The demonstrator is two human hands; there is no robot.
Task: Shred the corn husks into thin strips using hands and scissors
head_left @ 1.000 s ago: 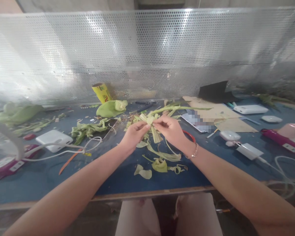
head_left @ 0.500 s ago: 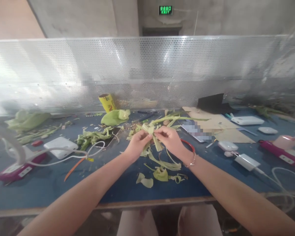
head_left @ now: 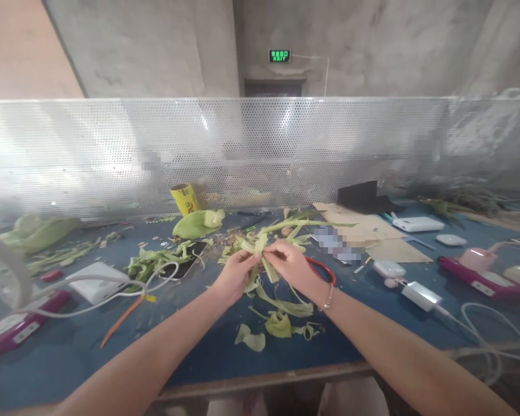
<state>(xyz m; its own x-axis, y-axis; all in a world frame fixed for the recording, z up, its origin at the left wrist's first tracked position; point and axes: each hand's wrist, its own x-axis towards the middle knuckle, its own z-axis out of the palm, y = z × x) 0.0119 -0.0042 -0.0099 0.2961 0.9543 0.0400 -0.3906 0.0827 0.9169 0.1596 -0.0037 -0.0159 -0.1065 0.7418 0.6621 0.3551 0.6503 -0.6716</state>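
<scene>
Both hands meet over the middle of the blue table, fingertips pinched on pale green leaf strips (head_left: 260, 242). My left hand (head_left: 233, 276) is closed on the strips from the left. From the other side, my right hand (head_left: 291, 267) pinches them too, thumb and forefinger close to the left fingertips. One flat strip (head_left: 270, 270) hangs down between the hands. Below them lie a long curled leaf strip (head_left: 288, 307), a crumpled green leaf piece (head_left: 278, 325) and a pale leaf scrap (head_left: 250, 338). A thick green stalk (head_left: 316, 222) stretches to the right behind my fingers.
Nearby are a yellow roll (head_left: 185, 199), a large folded green leaf (head_left: 197, 224), a dark phone (head_left: 179, 269) and a red loop (head_left: 326, 268). A white box with a cable (head_left: 96, 283) sits left; cardboard (head_left: 398, 252) and a charger (head_left: 422, 296) right. A perforated metal screen (head_left: 260, 133) stands behind.
My view has tilted up and turned slightly right, so the table sits lower and further left in the picture. Both hands stay together on the leaf strips with only small finger movement.
</scene>
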